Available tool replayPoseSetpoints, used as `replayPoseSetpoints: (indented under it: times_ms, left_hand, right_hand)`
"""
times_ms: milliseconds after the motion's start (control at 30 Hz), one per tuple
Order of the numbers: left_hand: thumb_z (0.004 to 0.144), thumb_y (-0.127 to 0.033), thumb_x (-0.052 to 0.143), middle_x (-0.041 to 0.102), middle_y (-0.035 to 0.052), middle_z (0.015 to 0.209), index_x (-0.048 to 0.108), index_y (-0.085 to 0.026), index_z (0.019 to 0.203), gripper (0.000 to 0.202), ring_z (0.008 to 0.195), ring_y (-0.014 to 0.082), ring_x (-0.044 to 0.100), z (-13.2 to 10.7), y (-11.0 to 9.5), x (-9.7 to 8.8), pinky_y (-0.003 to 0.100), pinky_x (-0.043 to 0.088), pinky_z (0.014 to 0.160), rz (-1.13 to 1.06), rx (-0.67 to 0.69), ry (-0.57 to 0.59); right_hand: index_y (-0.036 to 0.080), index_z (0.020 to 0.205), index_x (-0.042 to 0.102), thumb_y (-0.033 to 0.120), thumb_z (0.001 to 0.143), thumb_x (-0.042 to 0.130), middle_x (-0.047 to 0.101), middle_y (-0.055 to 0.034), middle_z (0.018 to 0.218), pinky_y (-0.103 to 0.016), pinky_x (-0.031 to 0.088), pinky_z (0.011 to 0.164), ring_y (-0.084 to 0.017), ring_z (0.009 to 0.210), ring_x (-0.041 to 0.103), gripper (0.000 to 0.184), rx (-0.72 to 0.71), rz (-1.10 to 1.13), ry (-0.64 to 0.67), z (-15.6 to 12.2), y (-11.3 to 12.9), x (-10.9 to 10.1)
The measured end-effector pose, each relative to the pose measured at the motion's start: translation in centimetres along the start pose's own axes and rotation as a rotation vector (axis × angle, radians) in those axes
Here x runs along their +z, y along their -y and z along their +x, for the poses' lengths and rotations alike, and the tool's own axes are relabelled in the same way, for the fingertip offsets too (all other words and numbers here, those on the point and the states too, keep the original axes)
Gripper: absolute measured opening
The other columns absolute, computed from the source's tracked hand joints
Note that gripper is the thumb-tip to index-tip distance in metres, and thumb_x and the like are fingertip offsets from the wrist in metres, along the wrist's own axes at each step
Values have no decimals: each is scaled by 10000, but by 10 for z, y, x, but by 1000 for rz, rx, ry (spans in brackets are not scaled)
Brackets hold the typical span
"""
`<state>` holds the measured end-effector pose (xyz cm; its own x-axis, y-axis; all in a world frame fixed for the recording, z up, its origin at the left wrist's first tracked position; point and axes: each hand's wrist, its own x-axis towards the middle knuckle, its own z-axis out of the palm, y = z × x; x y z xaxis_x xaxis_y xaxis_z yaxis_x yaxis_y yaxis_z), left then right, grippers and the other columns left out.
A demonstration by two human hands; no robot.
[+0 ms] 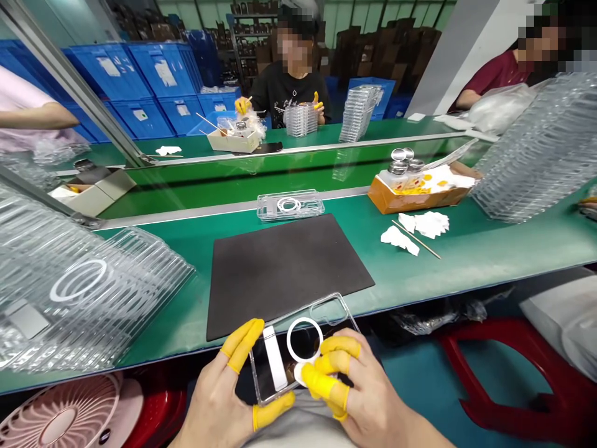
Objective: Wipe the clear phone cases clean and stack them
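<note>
A clear phone case [333, 311] with a white ring and a white strip on it is held tilted just off the table's near edge. My left hand [228, 379], in yellow finger cots, is closed on its left side, with fingers at the upper edge and thumb at the lower. My right hand [349, 379], also in yellow finger cots, pinches a small white wad [301, 374] against the case, just below the ring. Its fingers cover part of the case's right side. Behind the case lies a black mat [284, 264].
Stacked clear cases [84, 298] stand at left, more clear stacks [536, 149] at right. A clear case [290, 205] lies behind the mat. An orange box [415, 196] holds metal-topped bottles, near crumpled wipes [429, 224] and a stick. A co-worker [295, 87] sits opposite.
</note>
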<state>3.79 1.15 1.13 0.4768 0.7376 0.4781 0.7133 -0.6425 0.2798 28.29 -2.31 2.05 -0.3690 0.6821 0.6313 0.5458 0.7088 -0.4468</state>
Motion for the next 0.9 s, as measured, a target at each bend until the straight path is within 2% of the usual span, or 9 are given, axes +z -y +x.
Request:
replayPoseSetpoints:
  times_ms: [200,300,367,433,533,600,667,800,900]
  left_hand:
    - [764,-582,708,639,196,1196,480,-89,1311,770,1055,303,676,1,1,3,366,588,896,-14,17,-16]
    - [734,-543,758,634,179,1221,462,-131,1348,797,1077,308,667,-2,3,2,381,579,912,-83,-26,-11]
    - [686,-505,812,617,154,1266,464,-195,1363,822,1122,327,641,-5,2,0,424,559,940,-191,-129,0]
    - [646,-491,847,602,114,1301,489,-267,1349,820,1164,337,612,-7,-2,-2,460,521,979,-459,-328,69]
    - [701,-608,755,671,82,1183,561,-272,1261,681,1066,310,666,-10,-15,1,449,521,936,-1248,-705,282]
    - [773,-702,611,722,92,1000,626,-193,1143,630,919,264,711,-11,-24,9,365,543,829,-1746,-933,437]
    - [818,-732,507,725,91,851,653,-137,1031,648,783,210,717,-13,-31,19,263,521,697,-2010,-1143,548]
    - [843,-706,481,711,60,787,605,-147,1083,621,699,183,698,-17,-34,32,233,479,647,-2143,-1307,572]
    - [821,-727,483,702,55,779,579,-150,1113,654,704,208,689,-17,-32,33,267,478,692,-2138,-1285,550]
  right_hand:
    - [181,1070,677,-5,829,575,617,-66,936,-461,398,934,-221,999,540,321,123,-246,-91,-34,-37,-32]
    - [224,1079,678,21,829,614,602,-60,973,-415,455,862,-222,1012,548,328,276,-183,-185,-52,-52,-37]
    - [247,1049,682,57,834,631,601,-55,1032,-381,485,823,-216,1011,566,291,407,-63,-329,-56,-53,-37]
    - [249,1009,684,88,829,654,603,-48,1079,-343,504,795,-202,995,589,244,521,35,-516,-55,-49,-38]
    - [236,981,689,110,796,697,614,-47,1076,-314,510,768,-198,975,605,224,545,49,-668,-44,-41,-40]
    - [251,989,693,104,781,710,617,-39,1046,-321,506,766,-203,977,599,255,443,-38,-587,-30,-35,-35]
    - [270,1003,691,98,800,686,623,-30,1001,-342,501,792,-202,977,589,266,282,-134,-411,-13,-29,-19]
    - [195,964,681,116,902,499,633,-42,832,-405,459,857,-196,877,570,208,-33,-114,-84,24,-10,28]
    - [165,864,663,91,886,441,602,-42,741,-422,432,879,-189,802,531,235,-92,-88,-14,38,-2,48]
